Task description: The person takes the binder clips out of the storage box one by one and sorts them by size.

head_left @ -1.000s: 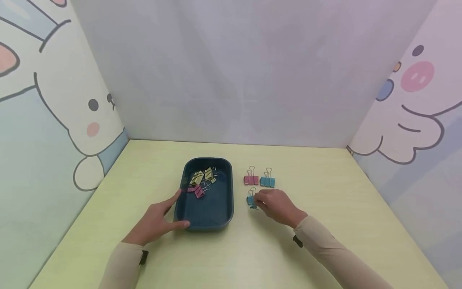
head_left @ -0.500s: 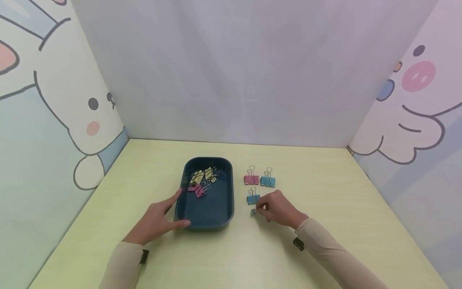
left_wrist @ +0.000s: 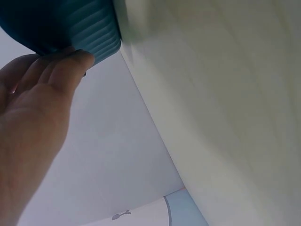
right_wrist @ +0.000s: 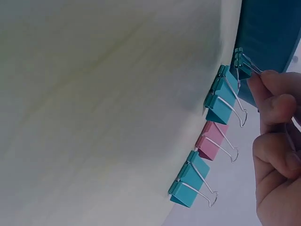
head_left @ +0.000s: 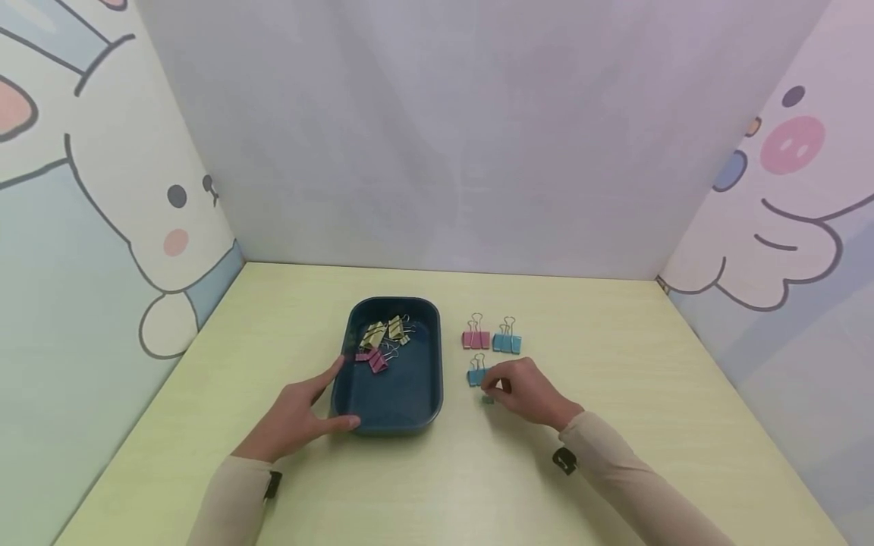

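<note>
My right hand (head_left: pixel 531 393) pinches a small teal binder clip (right_wrist: pixel 241 64) by its wire handle; in the head view it shows just below the fingers. Beside it a larger teal binder clip (head_left: pixel 477 377) stands on the table, partly covered by the fingers. Behind these are a pink binder clip (head_left: pixel 476 340) and another teal binder clip (head_left: pixel 507 343), handles pointing away. My left hand (head_left: pixel 290 421) rests against the left side of a dark blue tray (head_left: pixel 437 394), fingers on its side and thumb at the near corner. Yellow binder clips (head_left: pixel 374 335) and pink binder clips (head_left: pixel 378 362) lie in the tray's far left.
The pale yellow table (head_left: pixel 601 334) carries all of this. A grey-white back wall (head_left: pixel 437 152) rises at its far edge, with cartoon-printed panels at left and right.
My right hand has drawn slightly nearer with the small teal binder clip, uncovering more of the larger teal one. The clip's position under the fingers has shifted a little. My left hand has stayed put.
</note>
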Demonstrator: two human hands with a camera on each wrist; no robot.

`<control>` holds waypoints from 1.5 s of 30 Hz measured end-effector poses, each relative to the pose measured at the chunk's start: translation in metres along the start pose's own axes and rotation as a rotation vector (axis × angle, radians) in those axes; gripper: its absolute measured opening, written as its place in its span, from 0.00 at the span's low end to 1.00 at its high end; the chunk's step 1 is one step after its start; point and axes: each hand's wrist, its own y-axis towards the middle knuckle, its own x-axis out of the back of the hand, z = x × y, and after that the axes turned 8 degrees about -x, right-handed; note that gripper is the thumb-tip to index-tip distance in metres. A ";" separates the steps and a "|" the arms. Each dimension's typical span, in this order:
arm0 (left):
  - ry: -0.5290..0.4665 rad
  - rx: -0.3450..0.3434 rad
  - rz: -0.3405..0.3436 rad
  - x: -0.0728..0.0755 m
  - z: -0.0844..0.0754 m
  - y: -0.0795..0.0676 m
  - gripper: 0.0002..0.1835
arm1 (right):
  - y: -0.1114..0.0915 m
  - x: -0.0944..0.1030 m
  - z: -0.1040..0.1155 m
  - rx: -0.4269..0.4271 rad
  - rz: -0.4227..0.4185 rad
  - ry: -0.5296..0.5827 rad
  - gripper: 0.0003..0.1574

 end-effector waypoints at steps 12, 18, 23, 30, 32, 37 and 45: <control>-0.007 -0.007 -0.015 -0.002 0.004 0.001 0.59 | 0.004 -0.007 -0.008 -0.052 -0.059 -0.033 0.07; 0.002 -0.010 -0.011 0.001 0.002 0.000 0.59 | 0.005 -0.005 -0.006 -0.060 -0.054 -0.064 0.09; 0.000 -0.011 -0.009 0.002 0.001 -0.001 0.59 | 0.005 -0.003 -0.002 -0.054 -0.020 -0.105 0.09; 0.000 -0.021 -0.009 0.001 0.000 -0.001 0.59 | 0.013 0.004 0.009 0.004 -0.053 -0.111 0.04; -0.002 -0.019 -0.008 0.001 -0.001 -0.001 0.59 | 0.017 0.007 0.013 0.003 -0.052 -0.104 0.04; -0.006 -0.010 -0.007 0.001 -0.001 -0.001 0.59 | 0.029 0.013 0.024 -0.010 -0.042 -0.097 0.04; 0.004 -0.016 -0.011 0.001 -0.001 -0.001 0.59 | 0.059 0.021 0.045 0.060 -0.061 -0.061 0.03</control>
